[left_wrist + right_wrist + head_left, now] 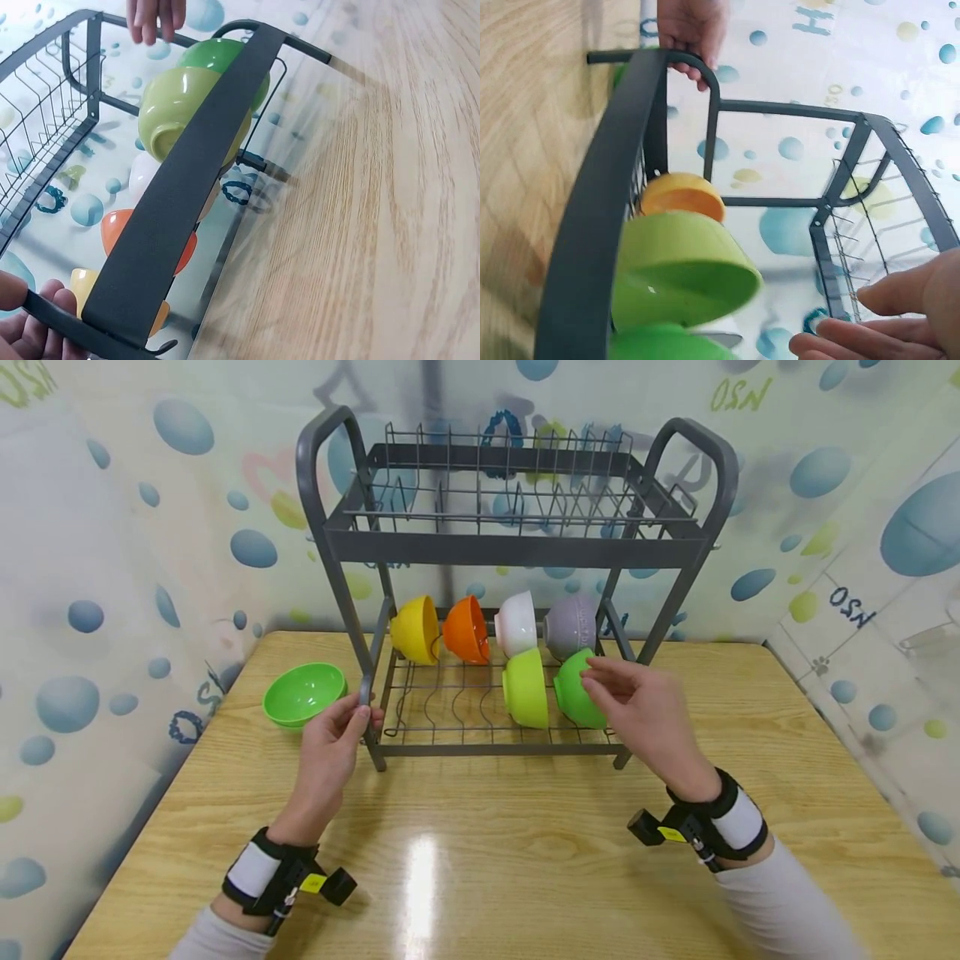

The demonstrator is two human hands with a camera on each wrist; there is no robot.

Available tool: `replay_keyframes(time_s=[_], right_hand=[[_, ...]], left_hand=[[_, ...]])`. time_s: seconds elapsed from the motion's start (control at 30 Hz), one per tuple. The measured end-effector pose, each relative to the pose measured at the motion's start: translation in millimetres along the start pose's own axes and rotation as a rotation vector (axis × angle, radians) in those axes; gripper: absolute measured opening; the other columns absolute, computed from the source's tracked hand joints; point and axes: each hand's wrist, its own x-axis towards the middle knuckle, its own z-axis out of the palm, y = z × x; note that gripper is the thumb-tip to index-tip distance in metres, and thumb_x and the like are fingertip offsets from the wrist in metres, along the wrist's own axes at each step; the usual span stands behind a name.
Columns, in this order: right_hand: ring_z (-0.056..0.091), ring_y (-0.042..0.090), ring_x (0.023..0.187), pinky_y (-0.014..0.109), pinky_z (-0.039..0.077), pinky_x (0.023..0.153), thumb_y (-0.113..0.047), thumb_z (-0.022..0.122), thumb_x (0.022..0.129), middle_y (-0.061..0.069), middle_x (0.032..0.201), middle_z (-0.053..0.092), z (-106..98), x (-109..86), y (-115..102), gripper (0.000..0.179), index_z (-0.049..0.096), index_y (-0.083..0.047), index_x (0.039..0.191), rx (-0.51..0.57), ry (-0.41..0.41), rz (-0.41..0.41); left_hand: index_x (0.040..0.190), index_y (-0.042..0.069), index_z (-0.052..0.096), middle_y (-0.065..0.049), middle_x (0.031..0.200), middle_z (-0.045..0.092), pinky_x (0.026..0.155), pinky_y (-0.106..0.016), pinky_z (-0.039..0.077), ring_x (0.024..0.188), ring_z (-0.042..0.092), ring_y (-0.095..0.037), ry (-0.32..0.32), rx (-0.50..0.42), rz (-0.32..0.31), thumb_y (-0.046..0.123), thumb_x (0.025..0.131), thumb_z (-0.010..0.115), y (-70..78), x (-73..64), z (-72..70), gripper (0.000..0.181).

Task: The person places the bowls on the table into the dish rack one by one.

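My left hand (330, 745) grips the curved grey tube at the lower left front corner of a two-tier dish rack (517, 550); in the left wrist view its thumb and fingers lie on either side of that tube. My right hand (648, 714) is beside a green bowl (576, 693) at the lower tier's right, overlapping it in the head view. The right wrist view has its fingers (862, 339) loosely bent with nothing between them. Left of the green bowl, a lime-green bowl (527, 689) stands tilted on its side in the wires.
Behind stand tilted yellow (415, 631), orange (467, 631), white (516, 625) and purple (572, 627) bowls. Another bright green bowl (303, 693) sits upright on the wooden table (525, 860), left of the rack. The upper wire tier (510, 502) overhangs the bowls. A patterned curtain (187, 527) hangs behind.
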Motion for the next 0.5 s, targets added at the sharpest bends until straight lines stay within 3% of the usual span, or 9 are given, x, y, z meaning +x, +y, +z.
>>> replay_keyframes(time_s=[0.07,0.17,0.27,0.4,0.5], right_hand=[[0.072,0.018,0.082,0.019,0.055,0.07,-0.018,0.066,0.089,0.013,0.096,0.075,-9,-3.6,3,0.029,0.07,-0.004,0.114,-0.02,0.059,-0.03],[0.068,-0.001,0.079,0.006,0.049,0.069,-0.02,0.068,0.088,0.012,0.093,0.075,-18,-8.7,12,0.026,0.073,-0.006,0.109,-0.047,0.152,-0.074],[0.063,-0.012,0.078,0.001,0.044,0.071,-0.018,0.07,0.086,0.011,0.092,0.075,-23,-13.0,26,0.024,0.075,-0.006,0.106,-0.069,0.229,-0.085],[0.07,0.01,0.087,0.003,0.046,0.075,-0.015,0.072,0.084,0.013,0.097,0.074,-25,-18.9,45,0.025,0.074,-0.005,0.107,-0.104,0.284,-0.058],[0.069,0.027,0.094,0.014,0.051,0.078,-0.014,0.073,0.083,0.015,0.105,0.073,-23,-23.4,56,0.031,0.072,-0.004,0.112,-0.085,0.269,-0.006]], left_hand=[[0.131,-0.002,0.052,-0.009,0.106,0.066,0.086,-0.014,0.05,0.096,0.064,-0.008,0.003,0.008,0.003,0.026,0.099,0.048,-0.9,0.0,-0.5,0.043],[0.132,-0.002,0.052,-0.006,0.105,0.066,0.086,-0.014,0.05,0.096,0.064,-0.007,0.007,0.016,0.006,0.026,0.099,0.048,-1.6,-0.4,-0.9,0.043],[0.132,-0.002,0.052,-0.002,0.103,0.066,0.086,-0.014,0.05,0.096,0.064,-0.007,0.002,0.015,0.006,0.026,0.099,0.048,-2.0,-0.4,-0.7,0.043],[0.132,-0.002,0.052,-0.001,0.103,0.066,0.087,-0.014,0.05,0.096,0.064,-0.007,-0.006,0.01,-0.002,0.027,0.099,0.048,-2.4,0.5,0.0,0.044],[0.132,-0.002,0.052,-0.005,0.105,0.066,0.087,-0.014,0.05,0.096,0.064,-0.007,-0.001,0.008,0.0,0.028,0.099,0.049,-2.1,1.0,0.7,0.045]])
